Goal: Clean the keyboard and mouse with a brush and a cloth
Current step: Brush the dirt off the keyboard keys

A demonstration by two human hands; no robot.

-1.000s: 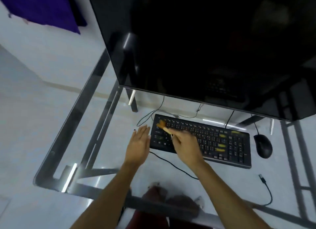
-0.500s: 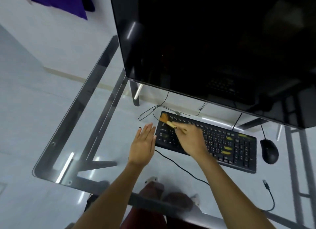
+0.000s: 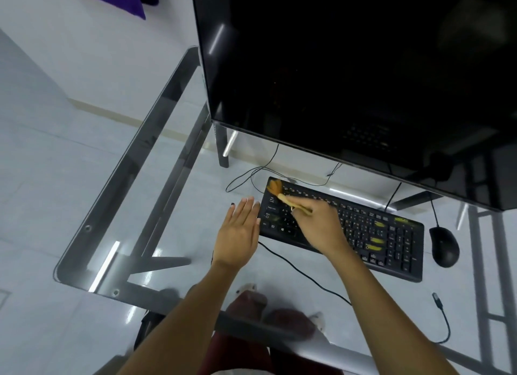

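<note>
A black keyboard (image 3: 386, 234) lies on the glass desk (image 3: 156, 234), with a black mouse (image 3: 444, 246) just to its right. My right hand (image 3: 319, 223) grips a small wooden brush (image 3: 282, 195) over the keyboard's left part. The brush's orange bristles rest on the keyboard's far left corner. My left hand (image 3: 237, 232) lies flat with straight fingers against the keyboard's left edge. No cloth is in view.
A large dark monitor (image 3: 349, 67) hangs over the back of the desk. Thin black cables (image 3: 302, 274) run across the glass, one ending in a loose plug (image 3: 437, 299) at the front right. The desk's metal frame and the floor show through the glass.
The brush's bristles have moved from the keys up to the keyboard's far left corner. The camera has shifted, so everything sits further right in view. My left hand has stayed beside the keyboard.
</note>
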